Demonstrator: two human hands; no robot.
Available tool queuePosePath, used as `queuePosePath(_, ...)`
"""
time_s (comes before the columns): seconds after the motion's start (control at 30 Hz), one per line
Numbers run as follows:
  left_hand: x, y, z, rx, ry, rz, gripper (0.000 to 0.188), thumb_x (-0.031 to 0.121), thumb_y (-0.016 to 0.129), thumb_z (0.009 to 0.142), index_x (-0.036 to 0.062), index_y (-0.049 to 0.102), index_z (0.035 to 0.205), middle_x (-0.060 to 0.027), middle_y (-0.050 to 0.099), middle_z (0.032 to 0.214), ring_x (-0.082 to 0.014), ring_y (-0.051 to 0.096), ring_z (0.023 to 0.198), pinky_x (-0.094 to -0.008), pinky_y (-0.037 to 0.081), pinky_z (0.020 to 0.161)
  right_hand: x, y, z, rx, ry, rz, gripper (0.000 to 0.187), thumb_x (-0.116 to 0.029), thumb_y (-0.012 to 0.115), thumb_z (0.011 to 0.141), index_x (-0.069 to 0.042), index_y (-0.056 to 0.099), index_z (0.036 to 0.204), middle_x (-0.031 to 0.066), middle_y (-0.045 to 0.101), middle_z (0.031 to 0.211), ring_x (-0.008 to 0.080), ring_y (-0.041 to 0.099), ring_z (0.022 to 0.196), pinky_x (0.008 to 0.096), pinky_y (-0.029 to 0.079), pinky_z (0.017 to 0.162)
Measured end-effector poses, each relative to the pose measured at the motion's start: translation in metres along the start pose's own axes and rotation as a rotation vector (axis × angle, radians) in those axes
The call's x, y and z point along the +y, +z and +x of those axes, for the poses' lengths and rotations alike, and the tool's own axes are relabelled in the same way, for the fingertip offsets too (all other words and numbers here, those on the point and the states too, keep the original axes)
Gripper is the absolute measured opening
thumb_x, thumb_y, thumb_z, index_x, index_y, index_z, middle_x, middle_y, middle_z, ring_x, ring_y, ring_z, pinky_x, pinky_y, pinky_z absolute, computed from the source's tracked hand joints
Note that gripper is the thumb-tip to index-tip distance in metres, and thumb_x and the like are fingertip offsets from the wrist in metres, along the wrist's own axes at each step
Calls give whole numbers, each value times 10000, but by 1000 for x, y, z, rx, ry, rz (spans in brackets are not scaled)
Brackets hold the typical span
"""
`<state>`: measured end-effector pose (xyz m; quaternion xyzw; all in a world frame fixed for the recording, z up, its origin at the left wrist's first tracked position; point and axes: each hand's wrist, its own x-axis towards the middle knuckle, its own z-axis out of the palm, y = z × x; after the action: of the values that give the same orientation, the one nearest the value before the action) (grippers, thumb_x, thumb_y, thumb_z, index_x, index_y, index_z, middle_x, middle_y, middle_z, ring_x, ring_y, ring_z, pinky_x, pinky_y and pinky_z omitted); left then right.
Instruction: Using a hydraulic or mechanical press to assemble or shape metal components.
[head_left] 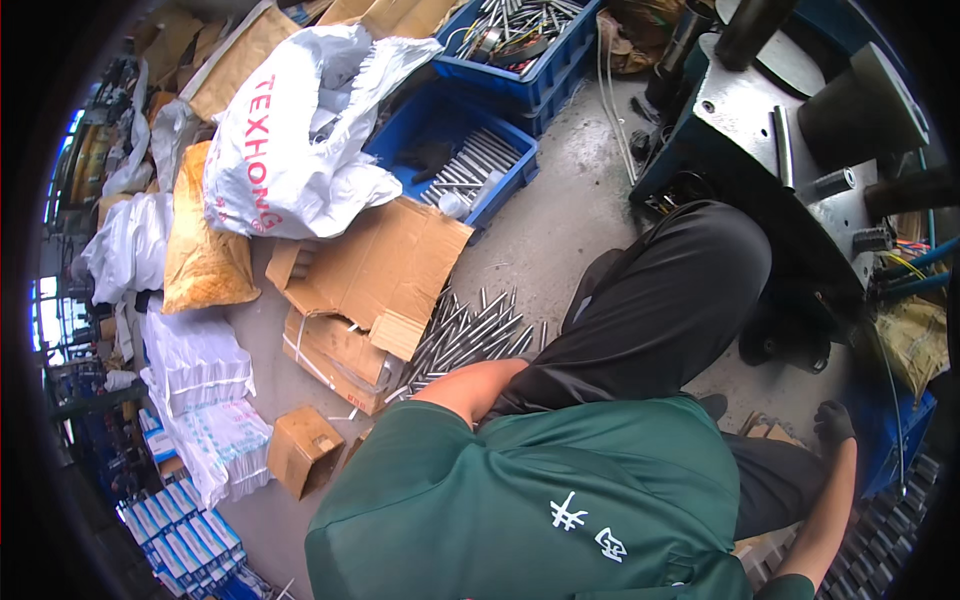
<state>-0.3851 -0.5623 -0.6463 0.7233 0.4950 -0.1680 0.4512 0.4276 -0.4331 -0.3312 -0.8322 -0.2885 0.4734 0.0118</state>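
Observation:
My left forearm (pixel 474 386) reaches down beside my bent left leg (pixel 660 290), and my left hand is hidden behind the leg. A pile of slim grey metal rods (pixel 470 340) lies on the floor close to that arm. At the lower right my right hand (pixel 833 422) wears a dark glove. Its fingers look curled in, and what they hold, if anything, cannot be made out. Beside this hand stands a blue bin (pixel 905 440). Rows of dark metal pieces (pixel 893 530) lie to the right of my right forearm.
An opened cardboard box (pixel 380 270) stands left of the rods. Ahead are blue crates (pixel 515 200) holding metal rods, and a white sack (pixel 290 140). A heavy metal machine (pixel 740 110) rises at the right. Stacked white packages (pixel 205 370) and a small carton (pixel 303 450) sit on the left.

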Motion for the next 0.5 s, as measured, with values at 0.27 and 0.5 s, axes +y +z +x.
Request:
queuePosePath(0.27, -33, -19, 20, 75, -187, -153, 499, 494, 548, 953, 99, 726, 1202, -261, 730, 1109, -433, 705, 1045, -489, 542, 901, -20, 17, -18, -10, -28, -6, 328, -195, 638, 925, -50, 606, 1217, 121, 673, 864, 273, 672, 597, 392, 497, 461)
queuePosePath(0.5, -2, -205, -4, 473, -291, -1175, 223, 304, 626, 897, 92, 694, 900, -89, 682, 800, -193, 601, 623, -345, 470, 572, -34, 11, -20, 1, -88, 16, 331, -231, 643, 934, -51, 611, 1210, 111, 685, 885, 254, 679, 605, 374, 505, 484)
